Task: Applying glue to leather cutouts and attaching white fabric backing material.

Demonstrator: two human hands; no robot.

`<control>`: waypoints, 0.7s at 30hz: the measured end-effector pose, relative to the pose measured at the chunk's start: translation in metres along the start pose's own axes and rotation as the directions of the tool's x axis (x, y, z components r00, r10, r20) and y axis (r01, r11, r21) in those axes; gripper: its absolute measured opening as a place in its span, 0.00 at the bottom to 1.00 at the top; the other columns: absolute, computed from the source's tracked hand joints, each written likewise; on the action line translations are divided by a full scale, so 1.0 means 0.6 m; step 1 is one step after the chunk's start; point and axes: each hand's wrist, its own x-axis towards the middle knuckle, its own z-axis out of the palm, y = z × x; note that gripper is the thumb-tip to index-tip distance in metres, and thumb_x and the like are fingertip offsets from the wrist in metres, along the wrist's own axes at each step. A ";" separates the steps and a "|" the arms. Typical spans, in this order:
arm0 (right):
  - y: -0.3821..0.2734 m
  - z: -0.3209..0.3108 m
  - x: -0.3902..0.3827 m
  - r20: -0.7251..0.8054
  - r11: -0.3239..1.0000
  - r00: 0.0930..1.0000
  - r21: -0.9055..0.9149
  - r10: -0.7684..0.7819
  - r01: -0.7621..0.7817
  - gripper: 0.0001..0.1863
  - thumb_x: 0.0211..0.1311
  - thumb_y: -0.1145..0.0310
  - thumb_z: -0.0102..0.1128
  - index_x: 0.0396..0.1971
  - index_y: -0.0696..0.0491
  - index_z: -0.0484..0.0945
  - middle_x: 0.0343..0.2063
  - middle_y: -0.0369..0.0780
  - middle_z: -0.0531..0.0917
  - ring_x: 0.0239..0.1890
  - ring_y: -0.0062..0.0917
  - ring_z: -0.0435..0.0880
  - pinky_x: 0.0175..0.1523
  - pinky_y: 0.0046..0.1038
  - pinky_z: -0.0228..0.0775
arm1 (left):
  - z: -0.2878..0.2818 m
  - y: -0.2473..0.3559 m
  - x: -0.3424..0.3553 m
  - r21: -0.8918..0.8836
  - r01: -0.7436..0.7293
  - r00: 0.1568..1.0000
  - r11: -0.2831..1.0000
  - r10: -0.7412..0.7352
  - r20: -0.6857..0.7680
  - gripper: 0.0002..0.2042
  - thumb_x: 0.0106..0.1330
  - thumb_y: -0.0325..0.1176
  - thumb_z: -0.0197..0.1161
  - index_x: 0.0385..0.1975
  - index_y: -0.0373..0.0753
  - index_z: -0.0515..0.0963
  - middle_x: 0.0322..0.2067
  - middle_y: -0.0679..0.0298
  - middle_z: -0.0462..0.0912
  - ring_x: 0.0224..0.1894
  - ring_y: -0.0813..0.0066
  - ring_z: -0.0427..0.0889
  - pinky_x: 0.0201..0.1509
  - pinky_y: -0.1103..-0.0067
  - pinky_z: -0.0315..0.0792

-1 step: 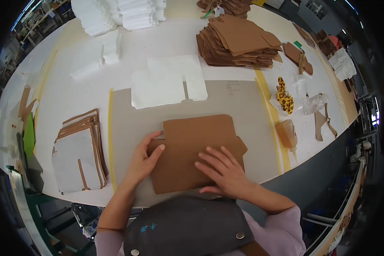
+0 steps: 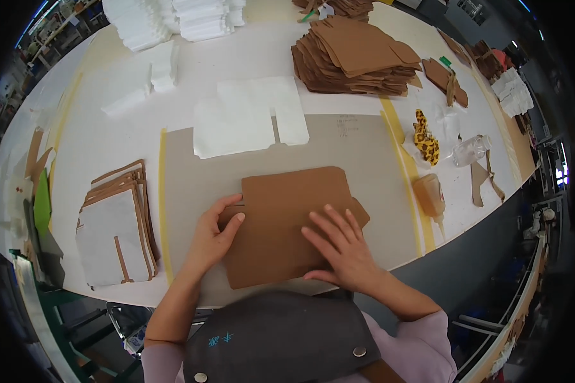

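Observation:
A brown cut piece (image 2: 281, 249) with tabs at its sides lies on the grey board (image 2: 191, 166) before me. My left hand (image 2: 218, 233) grips its left tab, thumb on top. My right hand (image 2: 338, 246) lies spread on the lower right part of the piece, fingers apart. Beyond it, a white cut sheet (image 2: 236, 121) with a narrow slot rests on the board's far part. To the left stands a stack of brown-edged pieces (image 2: 105, 230) with a white top.
A tall brown stack (image 2: 364, 51) and white stacks (image 2: 207, 19) fill the far side. On the right are an amber glue bottle (image 2: 428, 195), spotted cloth (image 2: 426, 140), a clear bottle (image 2: 467, 151) and offcuts (image 2: 478, 185). Green material (image 2: 43, 198) lies at the far left.
My right hand has slid a little to the right and away from me, across the brown piece. My left hand keeps its grip. The whole view has shifted slightly.

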 end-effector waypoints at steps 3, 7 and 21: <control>0.040 0.018 -0.044 -0.039 0.934 0.936 -0.054 0.350 -0.352 0.50 0.48 0.44 0.67 0.66 0.57 0.57 0.68 0.51 0.53 0.71 0.49 0.49 0.70 0.45 0.47 | 0.010 -0.009 0.006 0.188 -0.008 0.993 0.982 0.030 -0.114 0.11 0.65 0.28 0.59 0.46 0.32 0.78 0.36 0.56 0.84 0.42 0.73 0.82 0.47 0.77 0.73; 0.065 0.019 -0.073 -0.091 0.900 0.900 0.142 0.427 -0.413 0.50 0.49 0.50 0.70 0.66 0.58 0.56 0.64 0.53 0.61 0.67 0.47 0.59 0.68 0.42 0.53 | 0.019 -0.007 0.010 0.339 -0.046 0.993 0.940 0.079 -0.086 0.08 0.65 0.25 0.58 0.41 0.32 0.79 0.36 0.59 0.84 0.40 0.76 0.81 0.45 0.78 0.73; 0.148 -0.030 0.034 0.263 0.131 0.804 0.913 0.534 -0.385 0.19 0.66 0.67 0.57 0.53 0.59 0.70 0.30 0.37 0.84 0.33 0.18 0.82 0.40 0.22 0.74 | -0.006 0.026 0.011 -0.337 0.183 0.982 0.924 -0.191 0.011 0.08 0.64 0.25 0.61 0.42 0.33 0.78 0.36 0.65 0.83 0.42 0.79 0.79 0.43 0.80 0.72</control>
